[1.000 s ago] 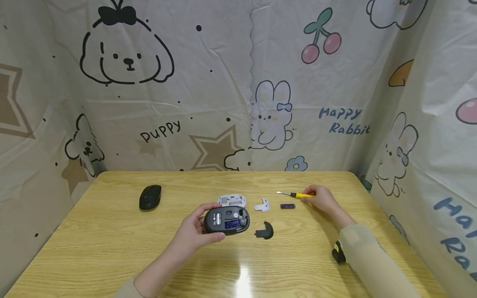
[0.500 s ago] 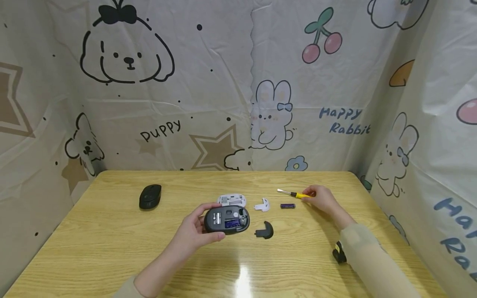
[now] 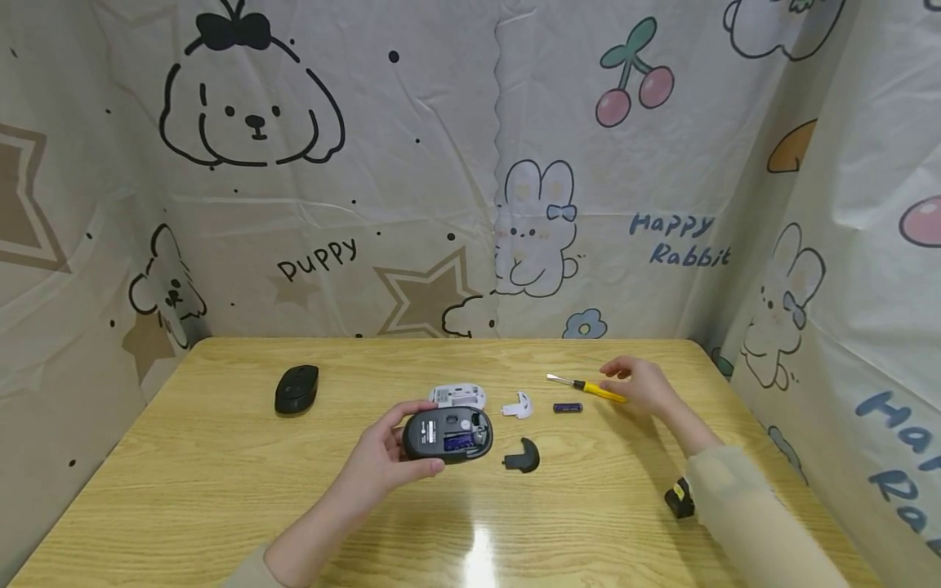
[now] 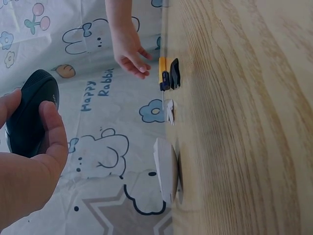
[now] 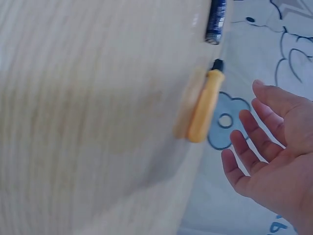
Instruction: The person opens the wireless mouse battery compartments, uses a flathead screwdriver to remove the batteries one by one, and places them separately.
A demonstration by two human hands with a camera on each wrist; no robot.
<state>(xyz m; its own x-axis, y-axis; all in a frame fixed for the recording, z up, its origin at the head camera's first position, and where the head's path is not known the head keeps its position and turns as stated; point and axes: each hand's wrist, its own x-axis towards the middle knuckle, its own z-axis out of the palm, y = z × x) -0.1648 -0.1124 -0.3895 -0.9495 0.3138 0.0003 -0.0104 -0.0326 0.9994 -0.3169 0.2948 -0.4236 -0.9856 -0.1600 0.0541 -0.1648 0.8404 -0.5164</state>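
My left hand [image 3: 378, 457] grips a dark computer mouse [image 3: 430, 437], its underside turned up and its battery bay uncovered. A purple battery [image 3: 459, 442] sits in that bay. At the right, my right hand [image 3: 641, 385] hovers just above a yellow-handled screwdriver [image 3: 604, 392] that lies on the table. In the right wrist view the fingers [image 5: 261, 139] are spread and bent a little, apart from the screwdriver's handle [image 5: 205, 107]. A loose purple battery [image 3: 568, 407] lies just in front of the screwdriver's shaft.
Behind the held mouse lies a white mouse [image 3: 457, 395], underside up. A white cover [image 3: 518, 405] and a black cover [image 3: 523, 456] are to its right. A black mouse [image 3: 296, 389] stands at the left. Patterned cloth [image 3: 441, 163] hangs around the wooden table [image 3: 220, 490].
My right hand has let go of the screwdriver and lifted slightly away to the right, leaving it on the table. The left hand and its mouse have stayed in place.
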